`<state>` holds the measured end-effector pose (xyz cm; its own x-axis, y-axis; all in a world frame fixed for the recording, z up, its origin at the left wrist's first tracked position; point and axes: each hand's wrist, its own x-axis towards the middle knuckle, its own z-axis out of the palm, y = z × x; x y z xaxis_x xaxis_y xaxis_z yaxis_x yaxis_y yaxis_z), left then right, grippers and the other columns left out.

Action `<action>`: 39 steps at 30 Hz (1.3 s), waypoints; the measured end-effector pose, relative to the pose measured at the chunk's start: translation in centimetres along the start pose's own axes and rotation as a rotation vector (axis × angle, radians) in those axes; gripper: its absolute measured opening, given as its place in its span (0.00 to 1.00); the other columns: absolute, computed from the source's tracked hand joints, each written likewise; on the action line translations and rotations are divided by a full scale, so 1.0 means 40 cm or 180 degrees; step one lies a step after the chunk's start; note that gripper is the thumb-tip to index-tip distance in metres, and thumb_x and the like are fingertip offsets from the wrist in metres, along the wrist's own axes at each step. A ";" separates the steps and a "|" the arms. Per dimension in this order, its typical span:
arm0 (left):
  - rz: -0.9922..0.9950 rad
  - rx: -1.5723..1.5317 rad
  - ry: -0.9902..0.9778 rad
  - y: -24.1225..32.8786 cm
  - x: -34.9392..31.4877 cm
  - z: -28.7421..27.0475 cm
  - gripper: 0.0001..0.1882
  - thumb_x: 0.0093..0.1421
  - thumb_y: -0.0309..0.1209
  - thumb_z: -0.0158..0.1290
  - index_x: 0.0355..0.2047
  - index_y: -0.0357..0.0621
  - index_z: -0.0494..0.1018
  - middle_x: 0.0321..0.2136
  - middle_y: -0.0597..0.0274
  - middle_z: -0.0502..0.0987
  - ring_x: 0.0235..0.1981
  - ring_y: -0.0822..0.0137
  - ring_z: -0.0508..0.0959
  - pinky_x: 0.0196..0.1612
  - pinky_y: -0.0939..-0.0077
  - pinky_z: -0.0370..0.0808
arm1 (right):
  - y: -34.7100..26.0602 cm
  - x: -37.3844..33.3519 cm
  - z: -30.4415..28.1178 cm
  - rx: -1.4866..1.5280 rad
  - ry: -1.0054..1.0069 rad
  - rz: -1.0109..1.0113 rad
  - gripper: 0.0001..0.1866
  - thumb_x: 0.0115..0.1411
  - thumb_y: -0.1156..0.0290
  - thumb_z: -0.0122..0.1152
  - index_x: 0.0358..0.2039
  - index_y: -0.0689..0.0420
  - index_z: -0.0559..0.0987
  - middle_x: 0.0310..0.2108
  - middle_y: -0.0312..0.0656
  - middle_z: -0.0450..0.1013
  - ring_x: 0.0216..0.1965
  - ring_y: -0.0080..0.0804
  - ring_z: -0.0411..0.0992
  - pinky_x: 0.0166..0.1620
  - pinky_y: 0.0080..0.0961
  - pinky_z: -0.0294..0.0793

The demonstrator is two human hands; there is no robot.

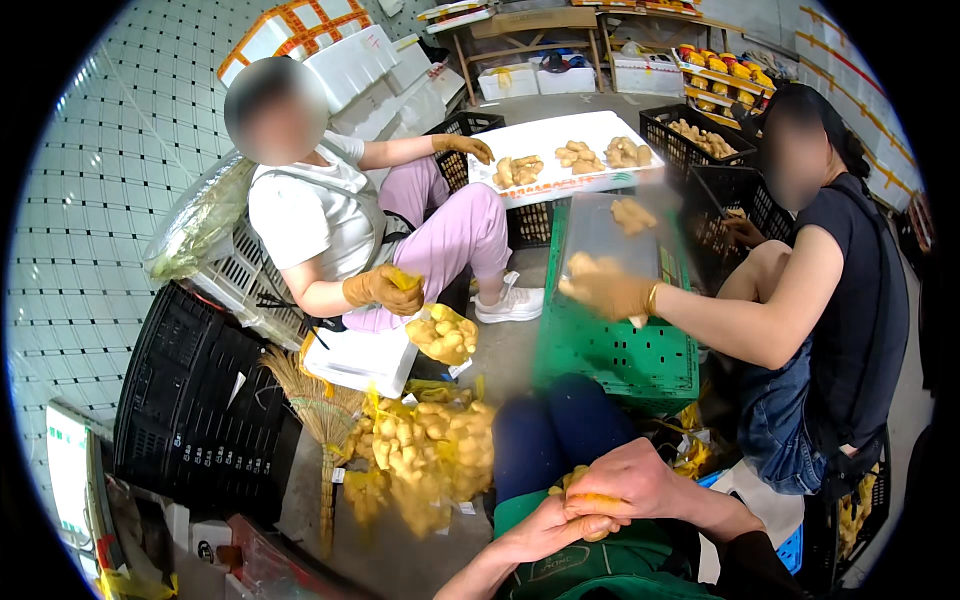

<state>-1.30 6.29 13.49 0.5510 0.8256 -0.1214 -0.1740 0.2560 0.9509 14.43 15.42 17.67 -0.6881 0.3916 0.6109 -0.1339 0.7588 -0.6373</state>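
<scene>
Over my lap, my left hand (pixel 550 528) and my right hand (pixel 628 480) are closed together around a small yellow net bag of ginger (pixel 568 480). A yellow strip shows between my fingers, but most of the bag is hidden by my hands. To the left of my knees, several filled yellow net bags of ginger (pixel 425 445) lie heaped on the floor. A green crate (pixel 620 365) stands ahead of my knees, with a grey scale-like plate (pixel 605 240) on it and a piece of ginger (pixel 632 215) on the plate.
At left, a seated person's gloved hand (pixel 385 290) holds a netted ginger bag (pixel 443 335). The right person's gloved hand (pixel 605 285) carries ginger over the crate. Ginger piles lie on a white foam box (pixel 560 135). A broom (pixel 325 400) and black crates (pixel 200 400) stand left.
</scene>
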 end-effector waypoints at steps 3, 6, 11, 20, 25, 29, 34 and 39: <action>0.0291 0.0382 0.0246 0.007 0.001 0.009 0.12 0.62 0.32 0.50 0.42 0.38 0.73 0.34 0.61 0.78 0.35 0.72 0.76 0.41 0.79 0.72 | -0.005 0.002 0.002 0.0150 0.0116 0.0098 0.05 0.50 0.68 0.63 0.22 0.54 0.78 0.16 0.37 0.70 0.16 0.32 0.70 0.17 0.24 0.65; 0.0378 0.0829 0.0360 -0.015 -0.002 0.004 0.12 0.61 0.33 0.52 0.41 0.39 0.73 0.34 0.60 0.77 0.36 0.71 0.76 0.42 0.78 0.72 | -0.017 0.000 -0.007 -0.0190 0.0193 0.0081 0.06 0.51 0.66 0.62 0.25 0.53 0.78 0.17 0.35 0.69 0.17 0.31 0.70 0.18 0.24 0.65; 0.1185 0.0840 0.0669 -0.032 0.022 0.028 0.13 0.60 0.33 0.53 0.42 0.39 0.73 0.40 0.60 0.75 0.40 0.69 0.75 0.44 0.76 0.70 | -0.019 -0.023 0.016 -0.0209 0.0329 -0.0151 0.06 0.51 0.67 0.61 0.24 0.54 0.77 0.18 0.36 0.69 0.18 0.32 0.69 0.18 0.25 0.65; 0.0480 0.0010 0.0405 0.013 -0.030 0.026 0.10 0.62 0.30 0.50 0.39 0.37 0.74 0.30 0.64 0.75 0.33 0.75 0.74 0.36 0.82 0.70 | -0.031 0.027 -0.016 0.0619 0.0164 0.0316 0.08 0.51 0.67 0.63 0.21 0.57 0.79 0.15 0.38 0.69 0.15 0.36 0.69 0.18 0.25 0.65; 0.1085 0.2025 0.0798 0.066 -0.038 0.017 0.08 0.57 0.27 0.53 0.35 0.36 0.75 0.27 0.58 0.76 0.27 0.66 0.75 0.31 0.77 0.72 | 0.026 -0.020 -0.008 0.1473 -0.0506 0.1237 0.20 0.49 0.64 0.67 0.42 0.57 0.77 0.32 0.40 0.75 0.33 0.31 0.74 0.35 0.24 0.72; 0.2080 0.2984 0.1551 0.032 -0.027 0.022 0.09 0.50 0.23 0.57 0.34 0.36 0.75 0.27 0.55 0.76 0.26 0.58 0.76 0.31 0.73 0.73 | 0.029 -0.039 0.025 0.1382 -0.0792 0.1098 0.43 0.40 0.57 0.73 0.58 0.54 0.65 0.47 0.43 0.70 0.49 0.37 0.67 0.51 0.32 0.65; 0.2483 0.2767 0.1408 0.003 0.010 0.002 0.15 0.44 0.20 0.58 0.35 0.37 0.75 0.28 0.56 0.76 0.30 0.58 0.76 0.33 0.72 0.72 | 0.085 -0.114 0.094 0.0685 -0.0830 0.1021 0.38 0.43 0.54 0.68 0.54 0.55 0.69 0.49 0.45 0.69 0.51 0.41 0.67 0.52 0.35 0.65; 0.2140 0.2542 0.0867 -0.124 0.093 0.021 0.14 0.43 0.22 0.57 0.34 0.38 0.75 0.31 0.58 0.75 0.34 0.58 0.74 0.39 0.68 0.69 | 0.237 -0.308 0.246 0.2348 -0.0328 0.1566 0.24 0.56 0.58 0.52 0.50 0.58 0.70 0.51 0.44 0.67 0.56 0.40 0.62 0.56 0.33 0.60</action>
<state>2.28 7.66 8.57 0.3238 0.7841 0.5295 0.2641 -0.6123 0.7452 14.62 12.64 -0.53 -0.8446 0.5090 0.1659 -0.2070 -0.0247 -0.9780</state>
